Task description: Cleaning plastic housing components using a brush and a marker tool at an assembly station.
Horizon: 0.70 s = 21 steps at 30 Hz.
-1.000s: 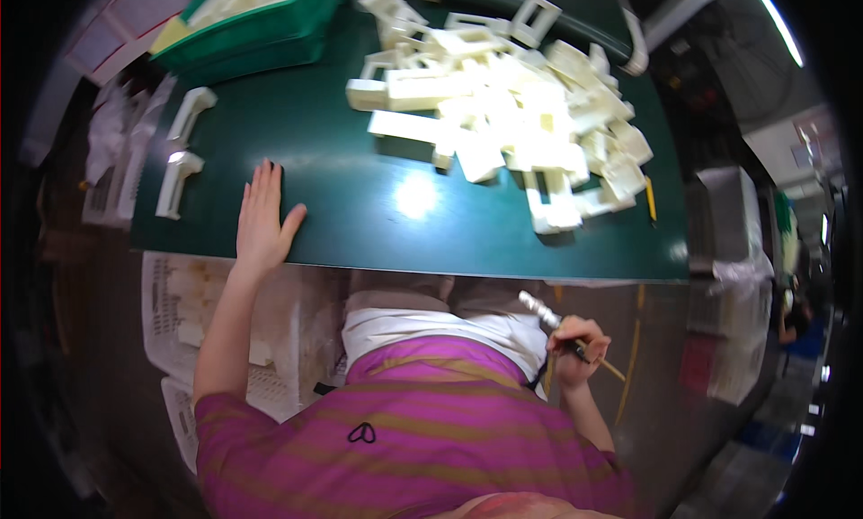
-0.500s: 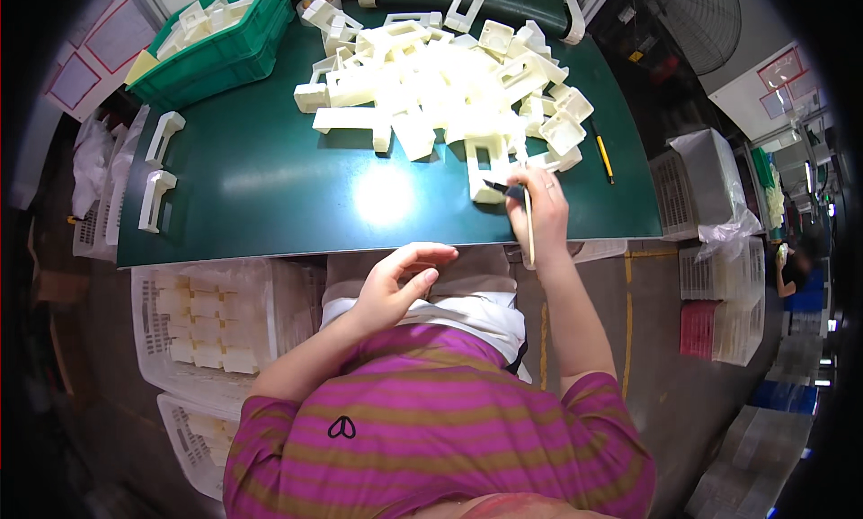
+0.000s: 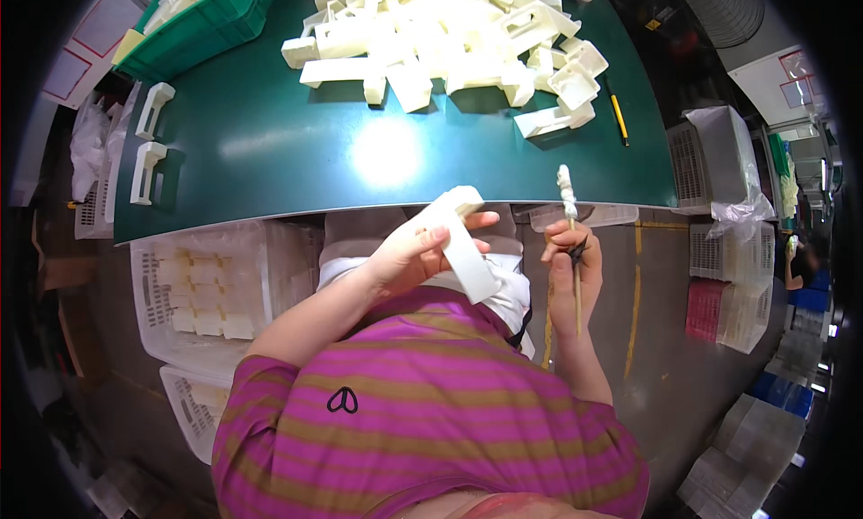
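My left hand (image 3: 404,254) is closed on a white plastic part (image 3: 466,260), a long block tilted in front of my lap, near the table's front edge. In my right hand (image 3: 578,272) is a thin wooden stick (image 3: 577,310) with a lumpy white wrapped tip (image 3: 565,186) pointing up. A small dark pointed tool (image 3: 578,248) is also held in that hand, mostly hidden by the fingers. Across the green table (image 3: 270,173) lies a heap of similar white plastic parts (image 3: 431,34). Nearest the right hand on the table is a loose white part (image 3: 544,121).
Two white parts (image 3: 147,173) stand apart at the table's left side. A green crate (image 3: 211,34) of white parts sits at the far left. A yellow pen-like tool (image 3: 619,119) lies at the right. Below the table, on the left, is a white basket (image 3: 153,326) holding stacked parts.
My left hand, empty before, now holds a white part that was at the heap's near edge. My right hand has drawn back from the table with the stick, its tip now upward.
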Each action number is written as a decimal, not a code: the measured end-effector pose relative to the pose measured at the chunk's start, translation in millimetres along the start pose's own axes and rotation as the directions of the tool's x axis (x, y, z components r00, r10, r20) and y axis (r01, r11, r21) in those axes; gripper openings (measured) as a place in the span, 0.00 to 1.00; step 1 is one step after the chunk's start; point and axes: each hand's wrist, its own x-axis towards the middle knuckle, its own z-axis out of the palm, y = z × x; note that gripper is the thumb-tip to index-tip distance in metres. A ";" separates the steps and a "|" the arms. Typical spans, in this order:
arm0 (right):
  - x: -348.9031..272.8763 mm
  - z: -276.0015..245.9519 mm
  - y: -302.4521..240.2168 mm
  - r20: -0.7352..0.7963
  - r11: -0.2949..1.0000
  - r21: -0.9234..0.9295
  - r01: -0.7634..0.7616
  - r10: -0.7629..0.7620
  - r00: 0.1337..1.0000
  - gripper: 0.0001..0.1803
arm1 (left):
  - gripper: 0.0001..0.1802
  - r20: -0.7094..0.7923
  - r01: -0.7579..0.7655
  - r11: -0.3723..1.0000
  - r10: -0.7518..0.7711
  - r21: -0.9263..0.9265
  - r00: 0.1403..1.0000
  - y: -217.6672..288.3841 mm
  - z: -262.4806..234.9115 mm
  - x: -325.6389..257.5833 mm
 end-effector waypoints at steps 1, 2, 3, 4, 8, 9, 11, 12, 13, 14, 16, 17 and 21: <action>-6.2 -6.2 2.5 -0.001 1.000 -0.003 -0.011 0.011 1.000 0.08 | 0.40 -0.010 0.057 0.994 -0.058 -0.093 0.998 -9.4 -6.5 -1.0; -12.8 -10.6 2.7 0.007 0.997 0.043 -0.060 0.059 0.998 0.09 | 0.38 0.023 0.065 0.985 -0.062 -0.158 0.998 -20.1 -13.9 -0.5; -19.2 -13.2 3.9 0.018 0.990 0.089 -0.107 0.106 0.994 0.11 | 0.36 0.054 0.072 0.972 -0.061 -0.223 0.997 -28.3 -17.6 0.4; -27.2 -14.6 9.3 0.010 0.989 0.085 -0.124 0.123 0.992 0.12 | 0.36 0.053 0.081 0.969 -0.070 -0.232 0.996 -31.8 -16.5 1.1; -50.9 -11.2 17.1 -0.025 0.944 -0.178 -0.278 0.278 0.960 0.11 | 0.31 0.039 0.191 0.897 -0.192 -0.399 0.981 -40.0 -14.9 3.2; -52.4 -9.7 18.2 -0.027 0.942 -0.179 -0.285 0.285 0.958 0.11 | 0.30 0.083 0.214 0.869 -0.198 -0.446 0.977 -42.3 -15.1 3.0; -50.9 -6.5 21.2 0.052 0.899 -0.403 -0.170 0.208 0.977 0.12 | 0.32 0.094 0.228 0.861 -0.209 -0.455 0.973 -48.6 -15.2 2.0; -47.8 -2.8 17.1 0.047 0.895 -0.411 -0.175 0.212 0.976 0.12 | 0.33 0.103 0.240 0.868 -0.216 -0.435 0.971 -53.4 -16.7 2.0; -45.2 -0.6 14.7 0.044 0.894 -0.411 -0.180 0.217 0.975 0.12 | 0.34 0.113 0.250 0.876 -0.223 -0.413 0.968 -56.6 -17.8 2.0; -42.9 1.1 12.9 0.062 0.882 -0.452 -0.135 0.182 0.981 0.12 | 0.35 0.114 0.249 0.897 -0.222 -0.367 0.968 -58.1 -17.8 1.5; -39.3 1.9 9.4 0.080 0.864 -0.494 -0.093 0.151 0.985 0.12 | 0.33 0.102 0.247 0.894 -0.225 -0.375 0.969 -55.9 -16.5 1.6; -37.7 1.7 7.6 0.090 0.852 -0.515 -0.094 0.163 0.983 0.13 | 0.32 0.090 0.242 0.893 -0.225 -0.380 0.970 -54.7 -15.9 1.8; -35.2 1.3 7.1 0.097 0.820 -0.570 -0.046 0.123 0.988 0.13 | 0.33 0.091 0.239 0.874 -0.222 -0.424 0.971 -54.8 -15.8 0.8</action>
